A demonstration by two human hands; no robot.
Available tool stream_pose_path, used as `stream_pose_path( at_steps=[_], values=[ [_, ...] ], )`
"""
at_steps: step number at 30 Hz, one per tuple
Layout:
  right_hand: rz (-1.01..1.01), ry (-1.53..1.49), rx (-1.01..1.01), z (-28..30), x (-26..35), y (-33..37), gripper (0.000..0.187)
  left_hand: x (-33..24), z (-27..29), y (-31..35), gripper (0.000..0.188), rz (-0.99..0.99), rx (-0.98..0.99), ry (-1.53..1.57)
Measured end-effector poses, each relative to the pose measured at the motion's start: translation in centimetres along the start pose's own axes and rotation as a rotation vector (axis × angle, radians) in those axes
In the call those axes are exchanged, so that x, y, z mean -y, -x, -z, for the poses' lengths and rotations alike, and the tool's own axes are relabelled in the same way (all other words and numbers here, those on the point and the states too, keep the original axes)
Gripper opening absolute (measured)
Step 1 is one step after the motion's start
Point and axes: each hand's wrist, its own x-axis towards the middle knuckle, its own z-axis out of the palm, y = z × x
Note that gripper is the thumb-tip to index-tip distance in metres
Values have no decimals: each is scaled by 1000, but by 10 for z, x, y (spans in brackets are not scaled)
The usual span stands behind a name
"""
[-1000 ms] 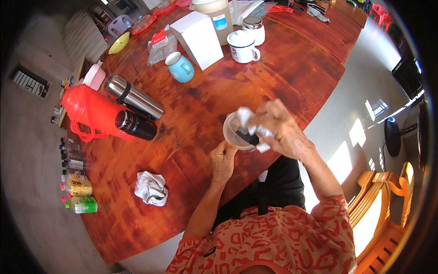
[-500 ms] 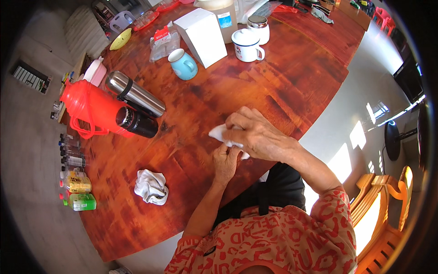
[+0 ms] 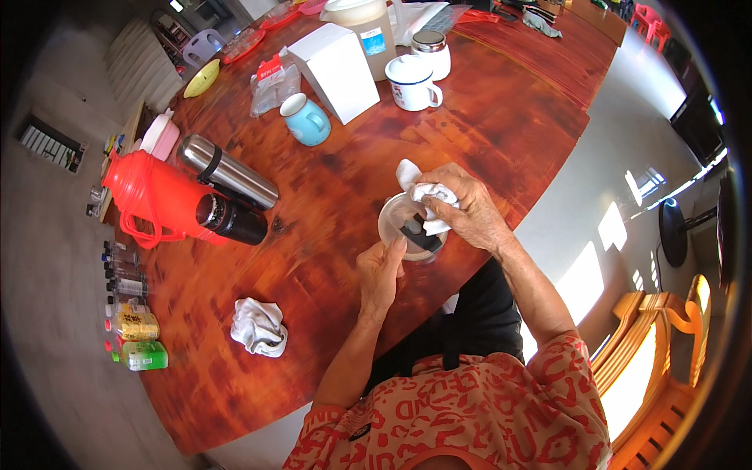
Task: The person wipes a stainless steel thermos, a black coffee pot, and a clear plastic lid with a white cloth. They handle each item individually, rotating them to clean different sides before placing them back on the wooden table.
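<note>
My left hand (image 3: 381,276) is closed on the near rim of a clear round vessel (image 3: 389,222), thumb on the edge. It has a pale rim, and a dark patch shows in or through its middle; its exact kind I cannot make out. A bunched white cloth (image 3: 433,196) is gripped in my right hand (image 3: 468,210), against the vessel's right side, with one end sticking up past the far rim. Another crumpled white cloth (image 3: 259,327) lies on the table to the left of my left forearm.
On the wooden table (image 3: 329,227) a red thermos jug (image 3: 149,192), a steel flask (image 3: 227,168) and a black tumbler (image 3: 235,219) stand at left. Farther off are a blue mug (image 3: 305,121), white box (image 3: 337,74), enamel mug (image 3: 411,82), lidded jar (image 3: 432,53) and pitcher (image 3: 368,35).
My right hand has shifted right with its cloth, away from my left fingers. The round vessel, hidden before, now shows between the hands. The view has tilted slightly.
</note>
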Motion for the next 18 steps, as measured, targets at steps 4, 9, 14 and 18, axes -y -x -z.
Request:
stream_pose_path(
  at_steps=[4,9,14,18],
  values=[
    [18,-148,-174,-15,-5,10,27,-1,-10,0,33,64,-159,66],
    [145,-123,-281,-39,9,60,37,20,11,0,27,187,-175,494],
    [189,-113,-341,-53,13,75,33,35,18,14,25,52,-141,612],
    [42,-298,-215,-28,20,42,21,31,14,32,22,-37,-13,532]
  ],
)
